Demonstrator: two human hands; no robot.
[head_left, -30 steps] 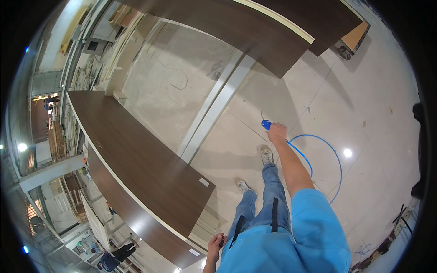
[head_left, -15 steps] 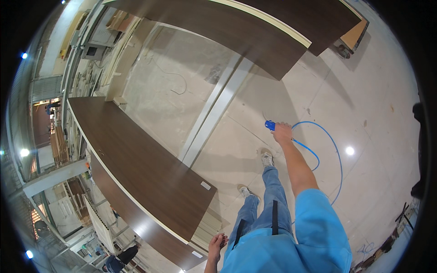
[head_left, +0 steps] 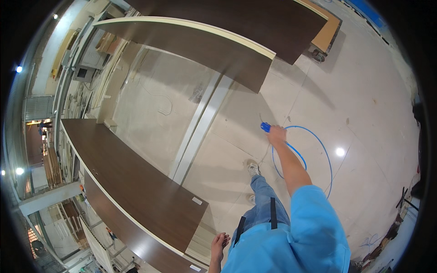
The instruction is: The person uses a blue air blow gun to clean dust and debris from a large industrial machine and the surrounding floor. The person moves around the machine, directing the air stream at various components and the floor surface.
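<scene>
My right hand [head_left: 276,135] is stretched forward and shut on a blue nozzle-like tool [head_left: 265,127]. A thin blue hose [head_left: 318,150] runs from it and loops over the pale floor to my right. My left hand [head_left: 219,242] hangs low by my hip with its fingers apart and empty, close to the corner of a long dark brown panel [head_left: 136,186]. My legs in jeans and one light shoe [head_left: 253,169] show below the hose.
A second dark brown panel with a cream edge [head_left: 214,45] lies ahead. Two pale long strips [head_left: 200,127] lie on the floor between the panels. A low wooden cart [head_left: 325,36] stands at the far right, shelving and machines [head_left: 86,59] at the far left.
I have stepped forward. My right hand with the blue tool has swung slightly further out. The left hand stays low by the panel's corner.
</scene>
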